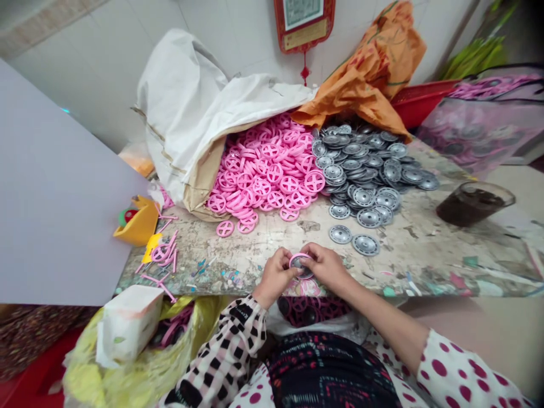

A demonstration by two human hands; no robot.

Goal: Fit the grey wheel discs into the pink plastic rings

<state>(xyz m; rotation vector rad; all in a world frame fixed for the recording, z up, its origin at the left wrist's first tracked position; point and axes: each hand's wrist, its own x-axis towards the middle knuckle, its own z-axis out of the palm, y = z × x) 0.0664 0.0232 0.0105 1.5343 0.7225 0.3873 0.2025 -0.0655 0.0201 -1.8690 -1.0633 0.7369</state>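
Observation:
Both hands meet at the front edge of the worktable, closed on one small wheel made of a pink ring and a grey disc [304, 271]. My left hand [277, 274] grips its left side, thumb across the grey face. From the right, my right hand [326, 265] pinches the same piece with thumb and fingers. Beyond the hands lies a heap of pink plastic wheel rings [267, 170] with crossed spokes, spilling from a white sack [187, 113]. Beside it is a pile of grey hubcap-like discs [365, 164]. Two loose grey discs [365, 245] lie nearest my right hand.
An orange sack [365, 68] sits behind the discs. A glass of dark liquid [471, 204] stands at right. Pink sticks and a yellow container [138, 224] lie at left. Below the edge are a yellow plastic bag [85, 368] and a bag of assembled wheels [314, 311] at my lap.

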